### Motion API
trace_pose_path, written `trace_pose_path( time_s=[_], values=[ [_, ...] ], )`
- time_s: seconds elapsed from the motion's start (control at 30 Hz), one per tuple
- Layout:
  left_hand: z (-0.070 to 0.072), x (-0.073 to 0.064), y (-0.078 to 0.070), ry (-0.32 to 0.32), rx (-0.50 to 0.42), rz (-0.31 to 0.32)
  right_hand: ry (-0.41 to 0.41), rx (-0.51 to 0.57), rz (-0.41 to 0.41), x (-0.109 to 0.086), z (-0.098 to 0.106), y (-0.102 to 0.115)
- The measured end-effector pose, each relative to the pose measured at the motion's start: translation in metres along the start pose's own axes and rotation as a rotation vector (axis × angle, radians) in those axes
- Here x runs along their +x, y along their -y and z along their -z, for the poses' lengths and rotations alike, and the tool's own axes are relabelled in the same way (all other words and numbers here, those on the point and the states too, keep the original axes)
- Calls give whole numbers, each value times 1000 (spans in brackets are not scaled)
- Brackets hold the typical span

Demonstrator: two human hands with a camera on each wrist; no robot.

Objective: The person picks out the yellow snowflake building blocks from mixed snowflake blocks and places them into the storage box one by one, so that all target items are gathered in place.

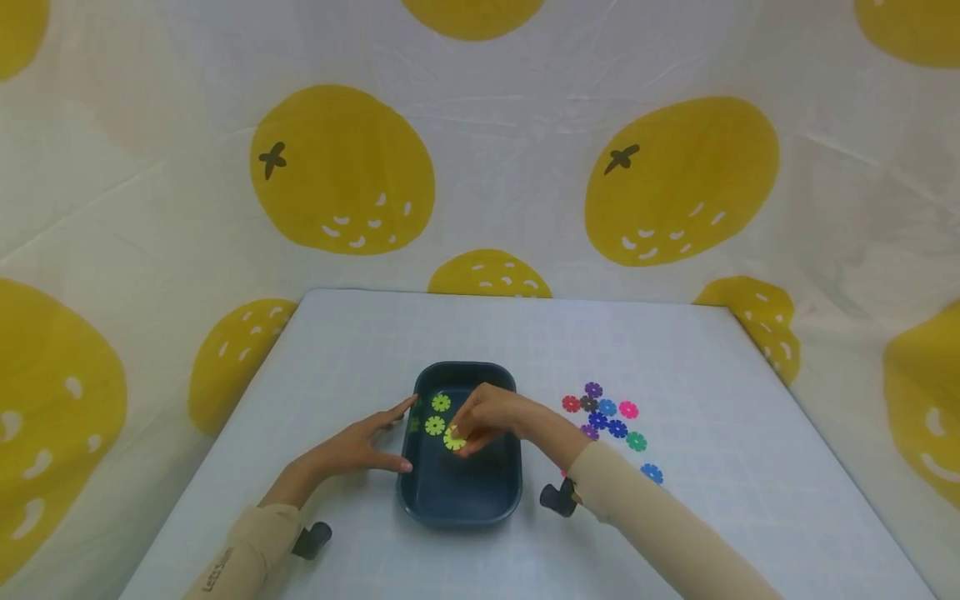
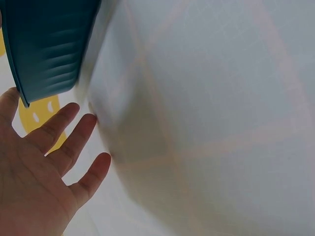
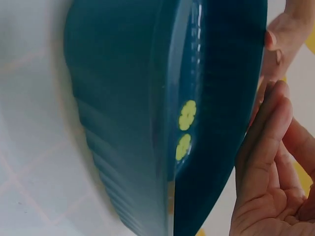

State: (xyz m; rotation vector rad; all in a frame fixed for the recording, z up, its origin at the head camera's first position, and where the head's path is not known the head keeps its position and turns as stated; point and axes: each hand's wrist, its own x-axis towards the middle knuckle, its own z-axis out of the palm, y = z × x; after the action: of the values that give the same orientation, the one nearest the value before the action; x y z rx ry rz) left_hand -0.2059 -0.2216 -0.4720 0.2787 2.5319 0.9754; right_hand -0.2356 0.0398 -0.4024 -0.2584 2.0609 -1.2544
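Fingers of the right hand (image 1: 491, 414) pinch a yellow disc (image 1: 452, 440) over the tray (image 1: 465, 502).
Left hand (image 1: 362, 448), fingers spread, at nine o'clock; I'd call this placing, release needed next.

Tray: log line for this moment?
right hand: pinches lime disc over tray | left hand: touches tray | inside tray: two lime discs

Head view: set high, farthest off, faced forward and down over the tabletop (image 1: 352, 337). Left wrist view: set close, tilted, teal tray (image 2: 47, 49) caught at upper left. Right wrist view: set close, tilted, aimed across the tray's rim (image 3: 162, 88). Tray shared by all three.
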Motion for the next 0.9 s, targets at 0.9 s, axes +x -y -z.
trace_pose_path(
  time_s=[0.9],
  values=[
    [4, -5, 2, 10, -37, -35, 231, -60, 44, 33, -3, 20]
  ],
)
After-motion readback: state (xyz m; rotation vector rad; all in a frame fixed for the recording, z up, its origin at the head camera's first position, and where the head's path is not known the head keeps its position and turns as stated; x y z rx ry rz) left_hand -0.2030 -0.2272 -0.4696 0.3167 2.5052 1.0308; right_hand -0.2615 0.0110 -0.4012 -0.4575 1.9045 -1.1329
